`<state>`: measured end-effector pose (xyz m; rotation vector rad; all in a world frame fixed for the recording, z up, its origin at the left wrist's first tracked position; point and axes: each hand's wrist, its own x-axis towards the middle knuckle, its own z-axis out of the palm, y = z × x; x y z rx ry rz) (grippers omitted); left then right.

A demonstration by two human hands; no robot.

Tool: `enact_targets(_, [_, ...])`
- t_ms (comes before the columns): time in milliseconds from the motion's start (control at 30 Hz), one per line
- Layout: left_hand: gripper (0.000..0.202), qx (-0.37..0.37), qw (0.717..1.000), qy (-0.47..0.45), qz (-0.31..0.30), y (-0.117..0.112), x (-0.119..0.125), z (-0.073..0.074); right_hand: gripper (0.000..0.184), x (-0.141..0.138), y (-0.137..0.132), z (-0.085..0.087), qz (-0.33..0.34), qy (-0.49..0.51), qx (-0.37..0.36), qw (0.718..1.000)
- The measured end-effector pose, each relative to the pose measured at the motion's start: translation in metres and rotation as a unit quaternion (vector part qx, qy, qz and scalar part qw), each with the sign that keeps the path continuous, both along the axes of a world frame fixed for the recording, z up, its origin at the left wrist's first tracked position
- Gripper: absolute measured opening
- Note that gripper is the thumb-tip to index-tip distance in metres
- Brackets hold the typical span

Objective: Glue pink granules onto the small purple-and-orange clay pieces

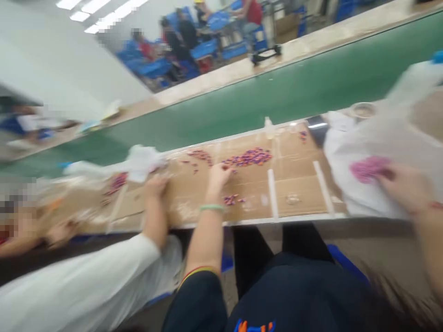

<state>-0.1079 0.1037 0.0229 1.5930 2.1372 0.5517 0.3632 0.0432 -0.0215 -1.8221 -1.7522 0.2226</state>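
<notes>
My left hand (220, 177), with a pale green band at its wrist, rests at the near-left edge of a pile of small purple and orange pieces (251, 157). Its fingers are curled together, and what they hold is too small and blurred to make out. A smaller cluster of the same pieces (230, 199) lies closer to me, right of my wrist. Far to the right, my right hand (403, 184) grips the edge of a pink, bumpy-textured bundle (368, 168) over white plastic sheeting (349, 184). Brown cardboard (249, 184) covers the worktop.
Left of me, a co-worker's hand (157, 185) is on the cardboard. More pieces (117, 183) lie beyond it. White strips (272, 193) cross the surface. A small white bottle (268, 128) and a tape roll (362, 109) stand near the green conveyor belt (214, 120).
</notes>
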Motion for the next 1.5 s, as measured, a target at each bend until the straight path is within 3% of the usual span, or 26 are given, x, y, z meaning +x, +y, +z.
enact_targets(133, [0.011, 0.057, 0.993, -0.096, -0.027, -0.008, 0.002, -0.002, 0.024, 0.029, -0.016, -0.019, -0.093, -0.003, -0.057, 0.994])
enact_targets(300, [0.025, 0.073, 0.966, -0.24, -0.068, -0.051, 0.028, 0.002, 0.014, 0.025, -0.012, -0.028, -0.105, 0.083, -0.051, 0.99])
enact_targets(433, [0.027, 0.028, 0.921, -0.372, -0.113, -0.08, 0.056, 0.002, 0.026, 0.025, -0.02, -0.02, -0.101, 0.212, -0.036, 0.971])
enact_targets(633, [0.029, 0.003, 0.856, -0.497, -0.147, -0.101, 0.094, -0.003, 0.051, 0.011, -0.032, -0.003, -0.053, 0.387, -0.037, 0.92])
enact_targets(767, [0.028, 0.007, 0.84, -0.523, -0.144, -0.107, 0.126, -0.008, 0.05, -0.019, -0.046, 0.014, 0.001, 0.446, -0.036, 0.894])
enact_targets(900, [0.025, 0.021, 0.838, -0.511, -0.189, -0.111, 0.159, -0.005, 0.038, -0.057, -0.063, 0.031, 0.043, 0.471, -0.022, 0.881])
enact_targets(1000, [0.024, 0.01, 0.829, -0.512, -0.226, -0.112, 0.177, 0.003, 0.023, -0.081, -0.072, 0.044, 0.073, 0.458, -0.002, 0.886])
enact_targets(1100, [0.024, -0.003, 0.808, -0.538, -0.242, -0.112, 0.186, 0.011, 0.008, -0.096, -0.076, 0.057, 0.13, 0.389, 0.036, 0.911])
enact_targets(1200, [0.022, 0.006, 0.799, -0.554, -0.234, -0.113, 0.187, 0.012, 0.009, -0.103, -0.077, 0.068, 0.177, 0.298, 0.068, 0.936])
enact_targets(1333, [0.02, 0.023, 0.809, -0.546, -0.217, -0.117, 0.186, 0.008, 0.011, -0.107, -0.077, 0.073, 0.207, 0.183, 0.112, 0.954])
enact_targets(1500, [0.015, 0.063, 0.835, -0.498, -0.226, -0.122, 0.188, 0.008, 0.015, -0.112, -0.078, 0.068, 0.213, 0.105, 0.175, 0.956])
